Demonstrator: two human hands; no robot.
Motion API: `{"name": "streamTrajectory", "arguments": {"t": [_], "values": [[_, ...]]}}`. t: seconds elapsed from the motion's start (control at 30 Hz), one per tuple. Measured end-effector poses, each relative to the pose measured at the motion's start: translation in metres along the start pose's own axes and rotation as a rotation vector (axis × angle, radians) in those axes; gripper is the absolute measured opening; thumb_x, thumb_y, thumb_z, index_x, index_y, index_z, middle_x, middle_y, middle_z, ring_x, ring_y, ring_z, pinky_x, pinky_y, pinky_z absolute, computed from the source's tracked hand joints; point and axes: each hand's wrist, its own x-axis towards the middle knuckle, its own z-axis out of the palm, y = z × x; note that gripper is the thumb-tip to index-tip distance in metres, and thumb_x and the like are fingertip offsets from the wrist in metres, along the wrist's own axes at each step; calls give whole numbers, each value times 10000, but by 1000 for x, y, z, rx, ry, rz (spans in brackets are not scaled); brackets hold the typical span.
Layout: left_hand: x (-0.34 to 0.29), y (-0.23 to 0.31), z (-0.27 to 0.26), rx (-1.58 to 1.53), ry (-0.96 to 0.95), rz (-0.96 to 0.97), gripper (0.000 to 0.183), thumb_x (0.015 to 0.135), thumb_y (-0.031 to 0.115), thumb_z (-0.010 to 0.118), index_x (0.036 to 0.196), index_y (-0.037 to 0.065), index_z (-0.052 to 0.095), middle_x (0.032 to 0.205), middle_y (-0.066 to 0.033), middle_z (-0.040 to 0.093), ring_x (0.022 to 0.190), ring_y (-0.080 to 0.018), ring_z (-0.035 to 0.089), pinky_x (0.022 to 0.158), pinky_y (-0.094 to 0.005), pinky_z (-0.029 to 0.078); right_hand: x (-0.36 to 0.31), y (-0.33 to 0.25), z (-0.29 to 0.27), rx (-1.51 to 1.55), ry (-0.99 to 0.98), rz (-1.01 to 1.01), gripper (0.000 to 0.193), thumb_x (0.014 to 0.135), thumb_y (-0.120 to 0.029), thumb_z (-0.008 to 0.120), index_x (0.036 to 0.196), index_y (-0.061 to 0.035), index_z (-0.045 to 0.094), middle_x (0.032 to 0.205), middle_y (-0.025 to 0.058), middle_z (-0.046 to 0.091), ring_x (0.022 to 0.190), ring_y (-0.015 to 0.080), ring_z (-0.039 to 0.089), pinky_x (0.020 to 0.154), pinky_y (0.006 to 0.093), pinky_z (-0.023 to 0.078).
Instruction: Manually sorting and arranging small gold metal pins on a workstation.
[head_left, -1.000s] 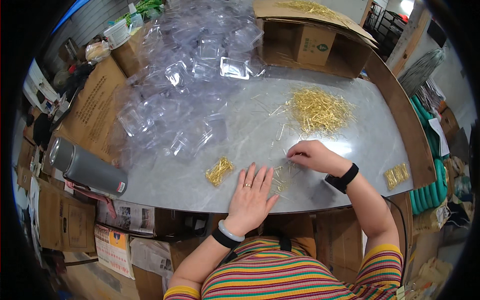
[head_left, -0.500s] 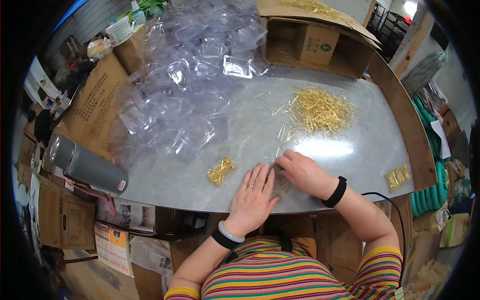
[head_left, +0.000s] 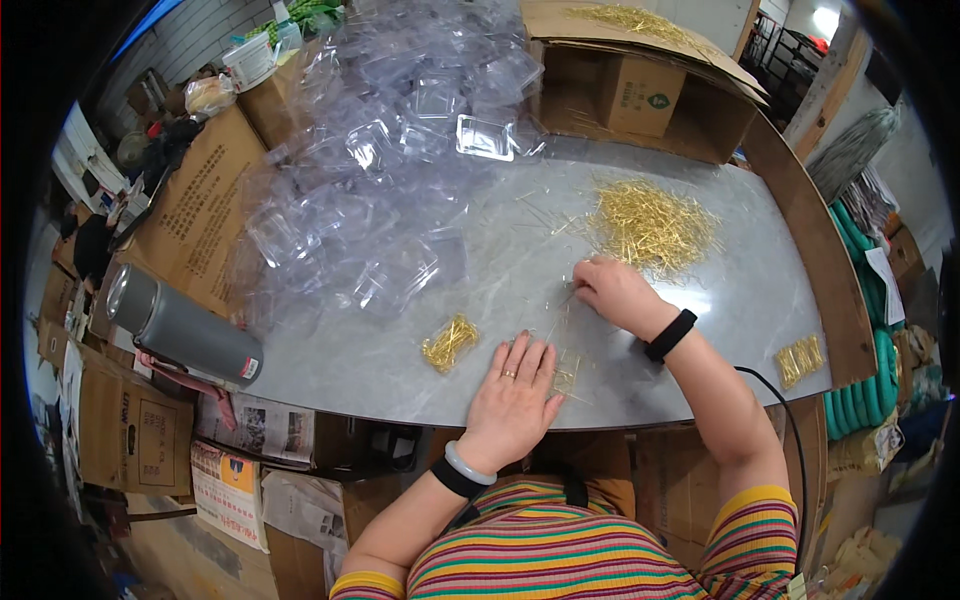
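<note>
My left hand (head_left: 515,395) lies flat on the grey table (head_left: 400,375), fingers apart, its fingertips beside a small clear plastic box (head_left: 567,372) with a few gold pins in it. My right hand (head_left: 618,292) rests farther back at the near edge of a loose pile of gold pins (head_left: 650,225). Its fingers are curled together and pinch a few thin pins that stick out to the left. A filled clear pack of gold pins (head_left: 450,343) lies just left of my left hand.
A big heap of empty clear plastic boxes (head_left: 390,170) covers the table's back left. A grey flask (head_left: 185,335) lies at the left edge. Another pin pack (head_left: 800,360) sits at the right edge. Open cardboard boxes (head_left: 640,90) stand behind; green coils (head_left: 860,300) hang to the right.
My right hand came down to the small clear box by my left hand, then moved back up to the edge of the pin pile. My left hand stayed flat in place.
</note>
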Motion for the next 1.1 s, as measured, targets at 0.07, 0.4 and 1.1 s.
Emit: {"name": "streamTrajectory", "arguments": {"t": [0.07,0.4,1.1], "values": [[-1,-2,0,-1,-2,-5,637,939,333,645,1426,-40,476,1427,-217,463,1412,-414,367,1192,-527,278,-6,-14,-9,63,-101,-234,108,874,-107,686,964,-50,668,999,138,640,857,357,658,799,437,541],[2,2,-4,44,6,-66,714,929,373,653,1423,-98,442,1484,-283,409,1420,-464,345,1185,-548,271,-27,17,-18,95,-42,-81,131,898,-117,644,995,-44,694,1037,169,660,876,381,669,778,462,540],[-3,-2,-7,-118,2,62,590,941,236,657,1451,10,467,1446,-174,485,1398,-369,419,1182,-523,300,-60,-29,-4,83,56,-16,113,919,-137,634,956,-34,603,901,171,619,833,385,658,753,476,546]]}}
